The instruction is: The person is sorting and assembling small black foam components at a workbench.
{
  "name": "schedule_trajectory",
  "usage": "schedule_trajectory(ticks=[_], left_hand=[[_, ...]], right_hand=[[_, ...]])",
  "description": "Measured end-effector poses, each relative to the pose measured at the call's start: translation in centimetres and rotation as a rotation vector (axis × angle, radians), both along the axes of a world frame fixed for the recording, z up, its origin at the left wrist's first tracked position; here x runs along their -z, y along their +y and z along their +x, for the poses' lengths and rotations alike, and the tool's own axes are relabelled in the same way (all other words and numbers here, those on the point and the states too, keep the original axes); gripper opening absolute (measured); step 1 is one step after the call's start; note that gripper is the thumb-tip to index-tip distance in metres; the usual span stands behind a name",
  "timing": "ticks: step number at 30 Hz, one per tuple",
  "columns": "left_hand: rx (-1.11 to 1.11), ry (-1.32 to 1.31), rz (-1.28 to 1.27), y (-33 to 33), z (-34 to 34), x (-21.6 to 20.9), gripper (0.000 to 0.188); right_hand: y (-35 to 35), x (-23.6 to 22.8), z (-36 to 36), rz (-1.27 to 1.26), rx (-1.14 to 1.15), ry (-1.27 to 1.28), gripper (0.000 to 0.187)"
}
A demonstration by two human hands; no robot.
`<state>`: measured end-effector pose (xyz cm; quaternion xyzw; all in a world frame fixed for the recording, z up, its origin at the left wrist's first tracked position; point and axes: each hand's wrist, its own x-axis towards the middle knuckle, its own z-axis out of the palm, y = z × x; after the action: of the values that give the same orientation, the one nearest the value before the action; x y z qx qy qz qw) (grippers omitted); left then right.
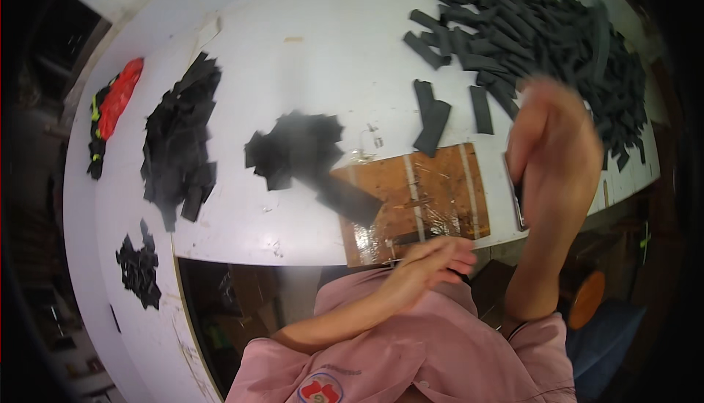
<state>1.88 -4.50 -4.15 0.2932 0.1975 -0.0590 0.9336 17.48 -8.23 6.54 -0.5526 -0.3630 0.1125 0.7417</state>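
Observation:
My left hand (433, 264) is over the front edge of a brown board (447, 183), its fingers loosely bent and slightly apart, with nothing visible in them. A thin dark piece (412, 239) lies on the board just beyond it. Smeared by motion, my right hand (555, 135) is raised beside a large heap of dark grey fabric strips (528, 29); its grip cannot be made out. Close to its wrist is a narrow dark object (519, 201) with a pale edge, partly hidden. Left of the board sits a blurred pile of black pieces (293, 146), one overlapping the board's corner.
A long stack of black pieces (180, 139) lies farther left, with a smaller cluster (138, 267) nearer me. A red bundle (121, 99) rests by the left edge of the white table (323, 36). Several loose strips (431, 121) lie behind the board. An orange round seat (587, 299) stands below right.

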Motion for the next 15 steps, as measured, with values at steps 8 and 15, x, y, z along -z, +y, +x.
schedule_trajectory(ticks=[8,15], left_hand=[[0.459,-0.206,-0.156,-3.5,0.5,3.8,0.040],[0.459,-0.058,-0.020,-1.2,-0.4,1.5,0.028]], right_hand=[[0.2,6.5,-12.2,-0.299,-0.822,-0.618,0.019],[3.4,6.2,-15.3,-0.242,-0.626,-0.883,0.014]])
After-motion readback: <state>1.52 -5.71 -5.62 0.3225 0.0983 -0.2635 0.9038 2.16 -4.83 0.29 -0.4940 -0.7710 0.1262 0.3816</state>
